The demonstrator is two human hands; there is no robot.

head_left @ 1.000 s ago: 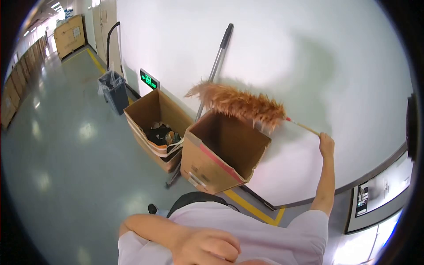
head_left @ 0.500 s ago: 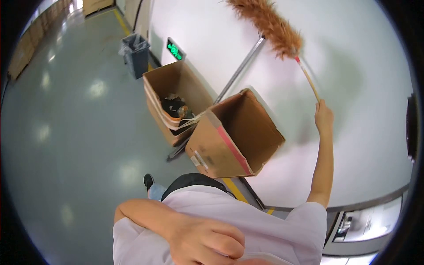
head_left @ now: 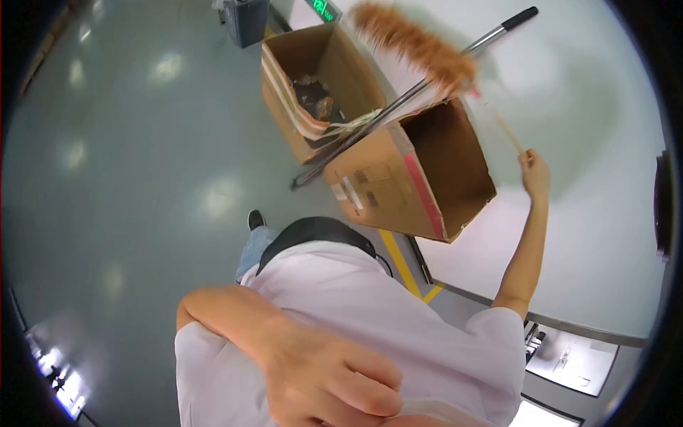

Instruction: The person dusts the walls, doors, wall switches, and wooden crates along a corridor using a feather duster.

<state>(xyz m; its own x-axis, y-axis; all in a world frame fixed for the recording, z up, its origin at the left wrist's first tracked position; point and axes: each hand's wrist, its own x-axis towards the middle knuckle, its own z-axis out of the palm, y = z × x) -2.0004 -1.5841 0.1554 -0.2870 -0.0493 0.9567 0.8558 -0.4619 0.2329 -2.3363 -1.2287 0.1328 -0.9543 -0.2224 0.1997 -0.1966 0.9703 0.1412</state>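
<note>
My right hand (head_left: 534, 173) is closed round the thin wooden handle of a feather duster (head_left: 416, 44), out at the right against the white wall. The duster's brown feathers slant up and left, over the back edge of a tall open cardboard box (head_left: 384, 178). In front of my chest, at the bottom, my left hand (head_left: 334, 381) has its fingers bent; what they hold, if anything, is hidden. The duster's feathers look slightly blurred.
Left of the tall box stands another open box (head_left: 284, 107) with dark scraps inside. A metal pole (head_left: 409, 92) with a black grip leans on the wall between them. A grey bin (head_left: 247, 23) and a green sign (head_left: 322, 8) are at the top.
The view has tilted down and turned, so the boxes sit higher. The duster rose against the wall, then came down over the tall box. My left hand stays at my chest.
</note>
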